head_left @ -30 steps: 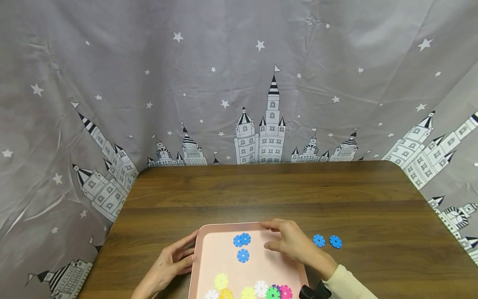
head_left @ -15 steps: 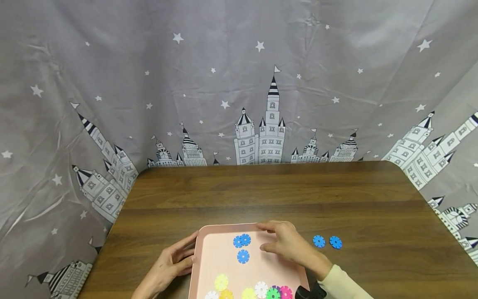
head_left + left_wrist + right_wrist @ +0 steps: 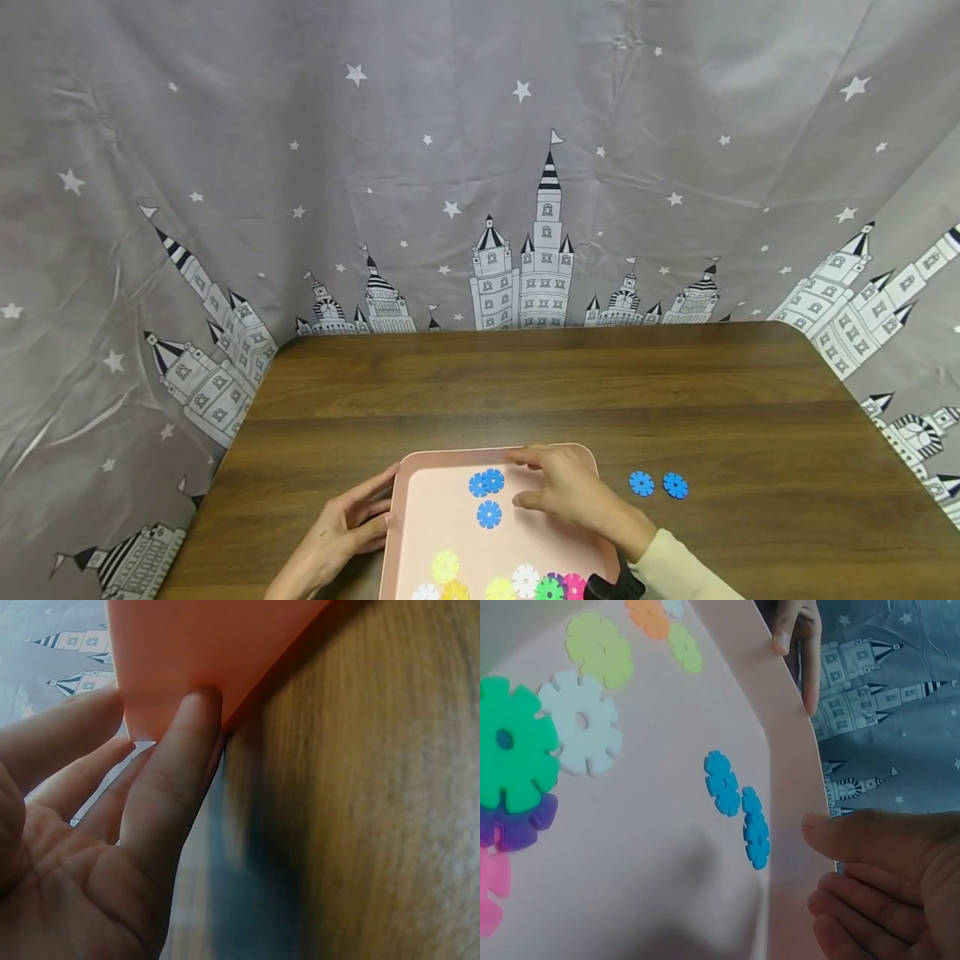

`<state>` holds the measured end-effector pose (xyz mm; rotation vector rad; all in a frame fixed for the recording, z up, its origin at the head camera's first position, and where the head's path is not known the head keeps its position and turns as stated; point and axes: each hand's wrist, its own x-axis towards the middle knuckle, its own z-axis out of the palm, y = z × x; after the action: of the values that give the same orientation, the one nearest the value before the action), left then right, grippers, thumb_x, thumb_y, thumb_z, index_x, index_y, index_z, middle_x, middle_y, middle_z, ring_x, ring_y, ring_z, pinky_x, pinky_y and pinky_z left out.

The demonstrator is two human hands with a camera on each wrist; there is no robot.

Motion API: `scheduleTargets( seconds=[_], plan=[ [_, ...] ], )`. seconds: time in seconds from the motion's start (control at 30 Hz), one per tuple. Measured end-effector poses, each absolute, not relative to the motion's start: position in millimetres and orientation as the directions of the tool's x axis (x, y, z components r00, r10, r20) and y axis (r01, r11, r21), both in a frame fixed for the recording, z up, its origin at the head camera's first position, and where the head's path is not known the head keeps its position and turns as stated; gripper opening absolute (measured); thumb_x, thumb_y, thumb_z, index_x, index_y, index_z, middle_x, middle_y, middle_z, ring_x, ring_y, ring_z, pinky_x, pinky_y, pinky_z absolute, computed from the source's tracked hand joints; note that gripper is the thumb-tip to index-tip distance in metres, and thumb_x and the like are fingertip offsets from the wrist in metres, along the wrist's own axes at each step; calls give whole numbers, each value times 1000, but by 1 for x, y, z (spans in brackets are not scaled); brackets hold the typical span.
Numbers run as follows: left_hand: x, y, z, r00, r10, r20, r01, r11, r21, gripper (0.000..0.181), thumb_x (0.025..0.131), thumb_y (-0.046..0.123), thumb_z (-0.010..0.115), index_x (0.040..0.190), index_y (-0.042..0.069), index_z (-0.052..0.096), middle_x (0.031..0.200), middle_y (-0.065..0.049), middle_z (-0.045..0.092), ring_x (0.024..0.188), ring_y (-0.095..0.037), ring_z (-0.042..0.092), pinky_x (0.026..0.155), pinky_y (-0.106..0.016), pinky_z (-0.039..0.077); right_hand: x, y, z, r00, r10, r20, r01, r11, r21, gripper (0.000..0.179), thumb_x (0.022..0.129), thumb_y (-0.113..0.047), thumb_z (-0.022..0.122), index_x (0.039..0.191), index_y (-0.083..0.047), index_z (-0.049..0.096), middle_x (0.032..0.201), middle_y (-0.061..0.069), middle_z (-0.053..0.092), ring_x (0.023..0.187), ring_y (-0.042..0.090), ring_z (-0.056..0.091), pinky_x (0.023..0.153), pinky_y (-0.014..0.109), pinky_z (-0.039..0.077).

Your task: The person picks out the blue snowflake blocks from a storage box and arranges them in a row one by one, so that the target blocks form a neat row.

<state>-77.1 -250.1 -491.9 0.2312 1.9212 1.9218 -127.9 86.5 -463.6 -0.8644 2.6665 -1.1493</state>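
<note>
A pink tray (image 3: 442, 533) lies at the table's near side with snowflake-shaped plastic discs in it. My left hand (image 3: 333, 529) is at its left wall; in the left wrist view its fingertips (image 3: 201, 701) touch the outside of the wall. Over the tray's far right part is my right hand (image 3: 573, 492), fingers at the far rim, thumb apart and inside; it holds nothing. Left of it lie two overlapping blue discs (image 3: 492, 481) and a single blue disc (image 3: 489, 514). Yellow (image 3: 445, 566), white (image 3: 525, 581), green (image 3: 550, 589), pink and orange discs lie nearer.
Two more blue discs (image 3: 641, 483) lie apart on the wooden table (image 3: 750, 417), right of the tray. A grey curtain (image 3: 465, 167) printed with castles and stars hangs behind the table. A black strap (image 3: 615, 587) is on the right wrist.
My right hand has slid a little to the left along the far rim, closer to the blue discs. The left hand, the tray and the discs look unmoved.
</note>
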Motion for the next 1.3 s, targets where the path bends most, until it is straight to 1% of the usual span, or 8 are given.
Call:
scheduleTargets(
  seconds=[0.27,0.47,0.6,0.77,1.03,1.3],
  plan=[
    [-77,-251,-491,-900,392,-188,-179,59,982,69,98,7,61,154,-1,23,153,-34,21,118,-7,57,87,-39,54,-129,83,-466,-834,-546,77,-434,563,-703,53,80,-13,81,129,-3,64,120,10,68,106,27,64,89,43,52],
    [-78,-251,-490,-901,393,-183,-176,55,983,69,98,8,61,154,-1,22,152,-35,24,119,-8,57,87,-39,54,-130,81,-466,-833,-547,79,-434,559,-706,53,80,-12,80,129,-1,63,122,11,67,109,27,63,90,43,52],
    [-77,-251,-490,-900,385,-203,-193,65,979,70,97,8,62,155,0,23,153,-34,23,119,-8,58,88,-39,54,-130,80,-468,-834,-545,80,-436,565,-701,53,80,-12,80,130,-1,63,124,11,67,112,25,62,92,43,51],
    [-77,-251,-490,-900,395,-183,-177,52,983,69,98,7,60,154,-1,23,153,-35,22,118,-9,58,87,-39,54,-130,78,-469,-836,-546,56,-421,573,-703,54,81,-14,80,131,-2,62,126,10,66,116,25,61,94,44,50],
    [-77,-251,-491,-902,407,-148,-148,31,988,67,98,5,59,154,-3,22,152,-36,20,118,-8,58,86,-39,54,-131,76,-470,-840,-540,51,-413,578,-704,55,81,-15,81,131,-1,62,125,10,66,118,25,60,96,45,49],
    [-77,-251,-490,-898,390,-203,-194,65,979,69,97,8,61,155,0,23,154,-32,21,118,-9,58,88,-39,54,-129,73,-472,-835,-548,45,-414,573,-707,57,81,-14,79,134,0,60,130,10,63,123,23,56,101,41,45]
  ],
)
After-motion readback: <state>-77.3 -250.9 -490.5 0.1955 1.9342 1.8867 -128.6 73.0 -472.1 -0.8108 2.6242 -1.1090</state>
